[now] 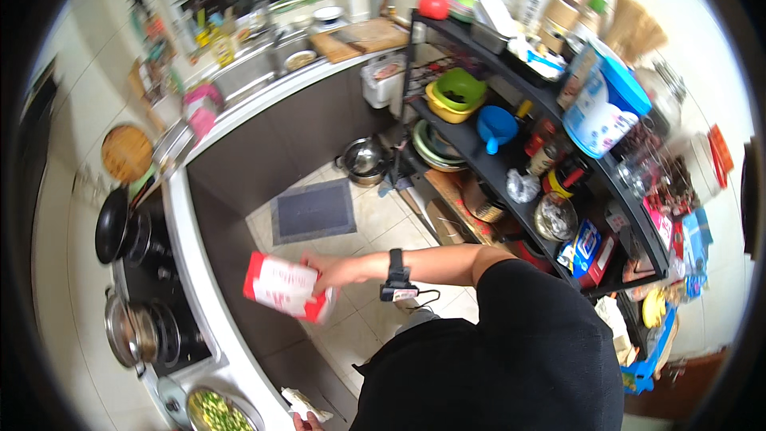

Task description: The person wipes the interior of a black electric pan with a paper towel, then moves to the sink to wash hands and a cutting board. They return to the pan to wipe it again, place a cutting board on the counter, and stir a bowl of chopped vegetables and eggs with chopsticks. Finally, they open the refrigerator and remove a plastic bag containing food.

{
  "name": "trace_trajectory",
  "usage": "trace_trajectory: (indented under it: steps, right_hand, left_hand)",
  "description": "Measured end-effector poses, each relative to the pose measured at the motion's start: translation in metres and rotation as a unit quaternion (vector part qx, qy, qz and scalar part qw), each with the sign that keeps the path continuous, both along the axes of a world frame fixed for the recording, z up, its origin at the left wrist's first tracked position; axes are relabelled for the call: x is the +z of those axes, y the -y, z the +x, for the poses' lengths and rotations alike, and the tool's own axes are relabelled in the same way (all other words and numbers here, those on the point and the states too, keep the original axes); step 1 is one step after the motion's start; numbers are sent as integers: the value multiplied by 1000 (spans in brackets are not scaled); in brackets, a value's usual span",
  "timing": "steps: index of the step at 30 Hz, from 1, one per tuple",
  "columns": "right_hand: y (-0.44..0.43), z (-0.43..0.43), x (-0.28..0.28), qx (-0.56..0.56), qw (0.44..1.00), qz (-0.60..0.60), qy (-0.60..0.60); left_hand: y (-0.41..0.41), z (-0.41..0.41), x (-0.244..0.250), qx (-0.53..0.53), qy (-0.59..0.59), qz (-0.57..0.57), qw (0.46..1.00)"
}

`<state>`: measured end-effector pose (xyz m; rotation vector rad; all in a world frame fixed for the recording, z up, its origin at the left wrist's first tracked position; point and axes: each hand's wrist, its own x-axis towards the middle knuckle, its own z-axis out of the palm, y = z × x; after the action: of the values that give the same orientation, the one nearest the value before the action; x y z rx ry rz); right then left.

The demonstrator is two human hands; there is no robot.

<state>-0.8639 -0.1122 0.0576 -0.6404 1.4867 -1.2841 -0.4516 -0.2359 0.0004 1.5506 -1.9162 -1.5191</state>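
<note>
My right hand grips one end of a red and white box or packet, blurred, held over the floor near the curved counter front. A black strap with a small device sits on that wrist. At the bottom edge, the fingers of my left hand hold a crumpled white wrapper or cloth beside the counter edge. Left of it, a metal bowl of chopped green and yellow food stands on the counter next to a glass lid. What the packet contains is hidden.
A stove with a lidded pot and a black wok lies at left. The sink and cutting boards are ahead. A loaded black shelf stands at right. Pots and a grey mat lie on the floor.
</note>
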Motion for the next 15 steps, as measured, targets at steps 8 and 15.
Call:
trace_trajectory:
  steps: [8,15]
  right_hand:
    - [-220,-67,95,-334,910,-224,-102]
    - [-347,-9,191,-519,743,-274,-322]
  left_hand:
    - [-18,-187,66,-189,110,-221,950]
    - [-13,-315,34,-367,-109,-65,922]
